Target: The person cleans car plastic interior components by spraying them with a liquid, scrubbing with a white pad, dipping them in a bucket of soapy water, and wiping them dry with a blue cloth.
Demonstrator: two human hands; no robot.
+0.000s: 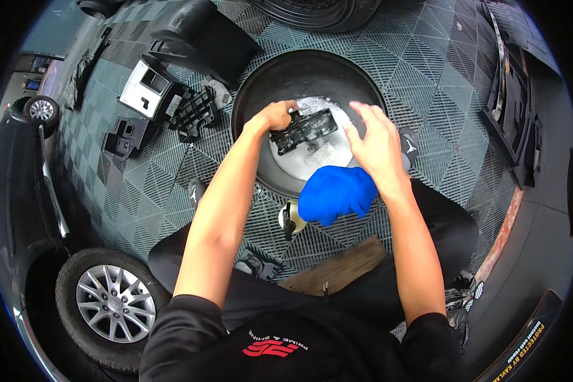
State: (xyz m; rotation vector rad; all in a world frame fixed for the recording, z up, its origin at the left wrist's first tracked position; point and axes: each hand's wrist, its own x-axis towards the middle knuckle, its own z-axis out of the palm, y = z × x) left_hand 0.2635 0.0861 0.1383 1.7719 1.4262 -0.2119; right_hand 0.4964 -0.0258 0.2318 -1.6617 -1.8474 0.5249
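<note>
A wide black basin (310, 64) stands on the floor with whitish, sudsy water in it. My left hand (279, 114) grips one end of a black plastic car trim part (310, 131), wet and spotted with suds, over the water. At the basin's right side my right hand (370, 136) is raised with its fingers apart, touching nothing I can make out. A blue cloth (336, 195) hangs over the basin's near rim, below the right hand. Beside the cloth stands a bottle with a black spray head (289, 222).
Black and silver interior trim pieces (145, 86) lie left of the basin, near a large black console part (205, 40). A wooden seat (339, 267) is between my legs. At left is a dark car with a wheel (116, 303); more panels (506, 119) lean at right.
</note>
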